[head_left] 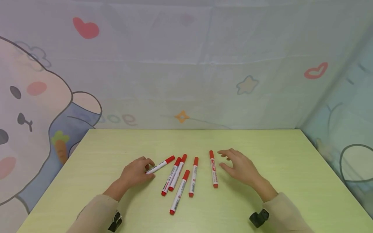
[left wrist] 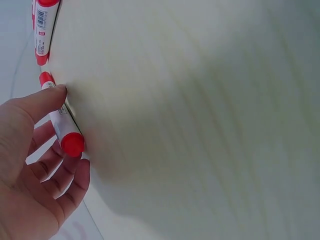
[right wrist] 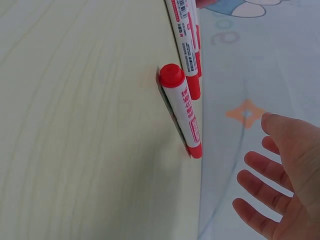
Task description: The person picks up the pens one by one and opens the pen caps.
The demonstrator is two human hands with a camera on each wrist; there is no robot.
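In the head view, my left hand (head_left: 137, 172) holds a white marker with red ends (head_left: 158, 167) at the left of the group, its cap pointing away to the right. The left wrist view shows the thumb across that marker's (left wrist: 62, 122) barrel and the curled fingers on its other side. My right hand (head_left: 241, 166) is just right of another red-and-white marker (head_left: 214, 170), fingers loosely bent and apart from it. In the right wrist view, this marker (right wrist: 184, 110) lies on the table while the right hand (right wrist: 285, 180) holds nothing.
Between the hands, several more red-capped markers (head_left: 193, 177) lie on the pale yellow-green table (head_left: 256, 142). Two of them (head_left: 171, 177) lie side by side; one marker (head_left: 179, 192) is nearer the front. A printed cloth (head_left: 175, 64) hangs behind the table.
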